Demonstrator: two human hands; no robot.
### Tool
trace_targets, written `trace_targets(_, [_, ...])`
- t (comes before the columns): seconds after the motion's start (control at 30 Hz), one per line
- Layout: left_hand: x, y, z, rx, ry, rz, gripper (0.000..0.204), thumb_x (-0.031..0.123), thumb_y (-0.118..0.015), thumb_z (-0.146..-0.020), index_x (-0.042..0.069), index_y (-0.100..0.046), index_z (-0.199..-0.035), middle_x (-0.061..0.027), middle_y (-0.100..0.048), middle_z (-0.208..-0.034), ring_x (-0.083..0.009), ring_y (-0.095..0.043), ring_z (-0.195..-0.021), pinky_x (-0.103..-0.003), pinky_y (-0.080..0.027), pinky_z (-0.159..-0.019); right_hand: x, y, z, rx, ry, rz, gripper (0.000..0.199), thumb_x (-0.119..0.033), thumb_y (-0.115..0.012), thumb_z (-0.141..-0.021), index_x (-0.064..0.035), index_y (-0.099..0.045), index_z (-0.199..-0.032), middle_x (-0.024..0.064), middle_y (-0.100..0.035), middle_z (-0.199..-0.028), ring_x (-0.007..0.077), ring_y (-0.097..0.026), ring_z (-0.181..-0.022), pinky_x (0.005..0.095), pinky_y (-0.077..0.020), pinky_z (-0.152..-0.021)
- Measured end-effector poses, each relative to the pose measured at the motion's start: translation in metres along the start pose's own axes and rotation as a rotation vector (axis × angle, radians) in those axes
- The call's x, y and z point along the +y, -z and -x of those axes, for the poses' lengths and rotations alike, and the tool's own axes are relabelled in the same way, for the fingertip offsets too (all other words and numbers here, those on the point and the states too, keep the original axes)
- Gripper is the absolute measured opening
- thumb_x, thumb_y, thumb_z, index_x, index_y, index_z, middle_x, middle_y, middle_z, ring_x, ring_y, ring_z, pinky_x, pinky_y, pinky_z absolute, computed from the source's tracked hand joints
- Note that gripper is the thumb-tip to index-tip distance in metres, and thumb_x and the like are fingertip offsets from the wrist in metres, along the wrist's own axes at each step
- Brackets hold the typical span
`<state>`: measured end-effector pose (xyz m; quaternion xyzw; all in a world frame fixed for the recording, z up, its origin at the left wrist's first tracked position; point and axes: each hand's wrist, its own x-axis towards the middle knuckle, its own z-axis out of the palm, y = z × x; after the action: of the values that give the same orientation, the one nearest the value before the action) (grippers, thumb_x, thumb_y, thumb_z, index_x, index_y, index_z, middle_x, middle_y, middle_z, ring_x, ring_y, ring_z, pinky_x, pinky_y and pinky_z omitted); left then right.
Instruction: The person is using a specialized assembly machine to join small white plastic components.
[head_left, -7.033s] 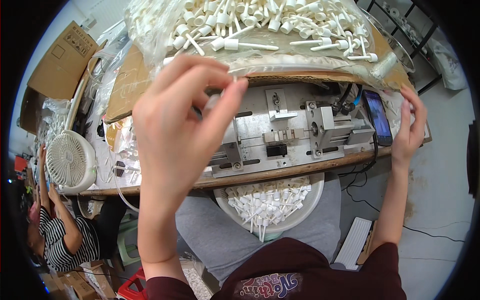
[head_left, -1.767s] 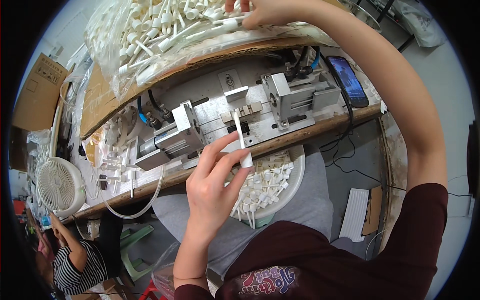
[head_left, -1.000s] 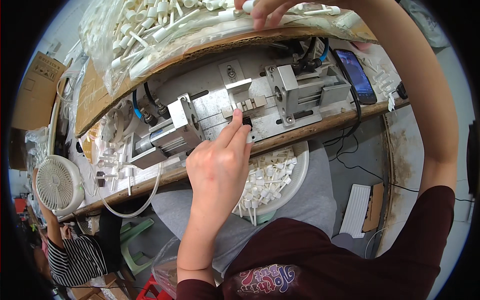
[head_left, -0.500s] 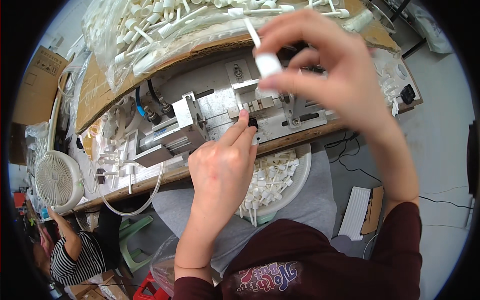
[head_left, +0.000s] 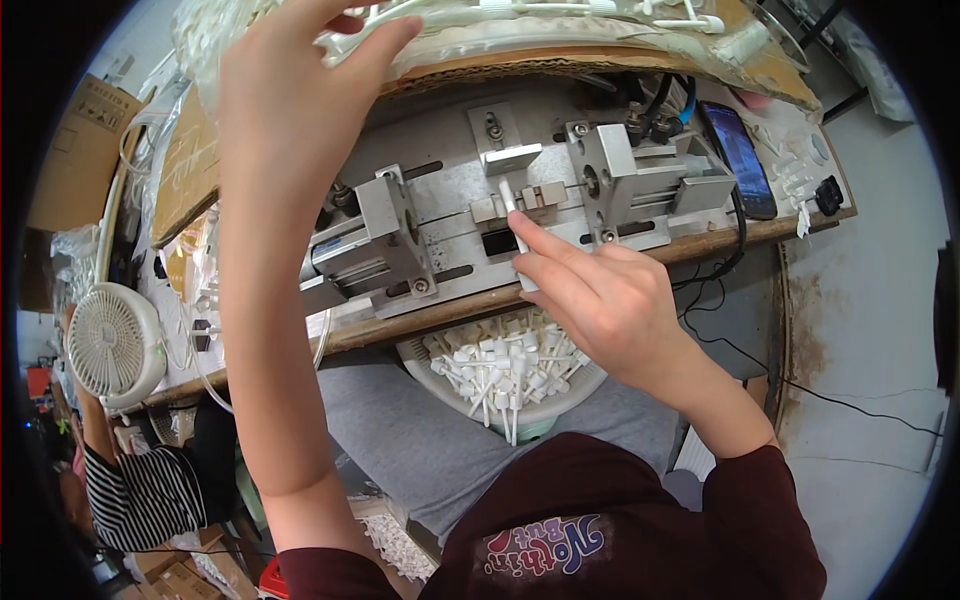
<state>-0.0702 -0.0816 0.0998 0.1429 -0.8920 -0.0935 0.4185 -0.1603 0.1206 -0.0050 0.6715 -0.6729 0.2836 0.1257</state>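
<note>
My right hand (head_left: 610,300) pinches a white stemmed cap (head_left: 508,192) at the metal holder. Its stem lies across the small grooved block (head_left: 545,197), with the index fingertip on it; the cap end (head_left: 528,281) shows under the fingers, partly hidden. My left hand (head_left: 300,80) is raised over the heap of white stemmed caps (head_left: 590,7) at the far left. Its thumb stands apart from the fingers, which the top edge partly cuts off; nothing is visible between them.
Metal cylinder units (head_left: 385,225) flank the block. A phone (head_left: 740,160) lies at the right. Below the bench edge, a white basket (head_left: 420,372) of stemmed caps sits at my lap. A white fan (head_left: 115,345) and a person in a striped shirt (head_left: 150,495) are at left.
My right hand has come down to the block with the stemmed cap it held up. My left hand has left the block and swung up and left to the heap.
</note>
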Motion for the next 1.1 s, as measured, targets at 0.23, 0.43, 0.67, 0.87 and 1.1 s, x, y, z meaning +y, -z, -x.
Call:
trace_targets(0.23, [-0.008,-0.035,-0.042,-0.417,0.354,0.027,0.038,0.029,-0.072,-0.089,-0.008,-0.072,-0.1,-0.0235,-0.072,-0.087,-0.0306,-0.07,-0.078,-0.039,-0.054,-0.072,-0.004,-0.003,-0.018,-0.03,0.066,0.133,0.009,-0.008,-0.066,-0.072,-0.0051,-0.06,-0.078,0.0173,-0.073,-0.113,0.0105,-0.057,-0.048,0.0247,-0.0439,-0.051])
trace_targets(0.43, [0.011,-0.036,-0.037,-0.338,0.225,-0.037,0.045,0.036,-0.075,-0.085,-0.009,-0.07,-0.09,-0.0214,-0.072,-0.081,-0.028,-0.07,-0.076,-0.04,-0.054,-0.071,-0.004,-0.001,-0.019,-0.099,0.002,0.122,0.015,-0.008,-0.072,-0.076,-0.0045,-0.067,-0.09,0.01,-0.073,-0.117,0.0164,-0.048,-0.046,0.0266,-0.0432,-0.049])
trace_targets(0.67, [-0.002,-0.031,-0.015,-0.006,0.057,0.322,0.032,0.024,-0.076,-0.083,-0.004,-0.072,-0.097,-0.0197,-0.072,-0.097,-0.0254,-0.069,-0.095,-0.033,-0.053,-0.084,0.0,0.007,-0.026,-0.144,0.023,0.047,0.018,-0.01,-0.075,-0.077,-0.0034,-0.068,-0.092,0.0109,-0.074,-0.114,0.0188,-0.055,-0.05,0.027,-0.0474,-0.052])
trace_targets(0.87, [0.005,0.011,0.047,-0.068,-0.096,0.214,0.034,0.003,-0.075,-0.077,0.008,-0.075,-0.111,-0.0128,-0.063,-0.133,-0.0228,-0.063,-0.113,-0.036,-0.05,-0.098,0.034,0.044,-0.012,0.193,-0.227,-0.243,0.012,-0.013,-0.067,-0.093,-0.0036,-0.071,-0.099,0.0109,-0.073,-0.098,0.0149,-0.068,-0.073,0.0271,-0.0534,-0.065])
trace_targets(1.1, [0.023,0.01,0.109,-0.097,0.018,0.249,0.041,-0.003,-0.079,-0.07,0.005,-0.074,-0.11,-0.0142,-0.062,-0.126,-0.0265,-0.063,-0.11,-0.037,-0.053,-0.093,0.167,0.063,0.089,0.553,-0.783,-0.058,0.034,-0.03,-0.046,-0.108,-0.0015,-0.057,-0.122,0.0123,-0.071,-0.113,0.0187,-0.061,-0.11,0.0327,-0.041,-0.102])
